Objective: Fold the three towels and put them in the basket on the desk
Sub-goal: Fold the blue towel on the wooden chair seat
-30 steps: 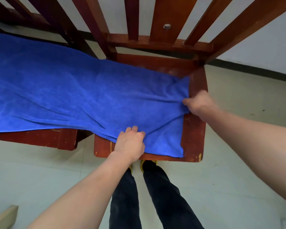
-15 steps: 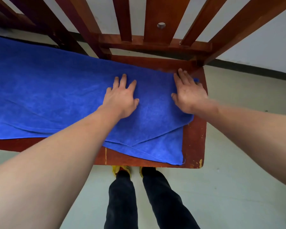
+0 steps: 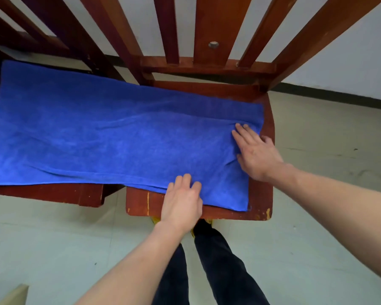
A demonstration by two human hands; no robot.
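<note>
Left hand (image 3: pixel 182 201), right hand (image 3: pixel 256 153) rest on towel (image 3: pixel 119 139) (across 2 chairs (image 3: pixel 260 194)).

even, soft indoor light; faint shadows; wide-angle bending at the edges; slight softness throughout.

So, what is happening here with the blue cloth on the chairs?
A person stands in front of two wooden chairs and works on a blue towel. It lies spread across the left chair seat and the right chair seat. The left hand rests on the towel's near edge. The right hand lies flat on its right end, fingers straight. The towel looks folded once along its length. No basket or other towel is in view.
</note>
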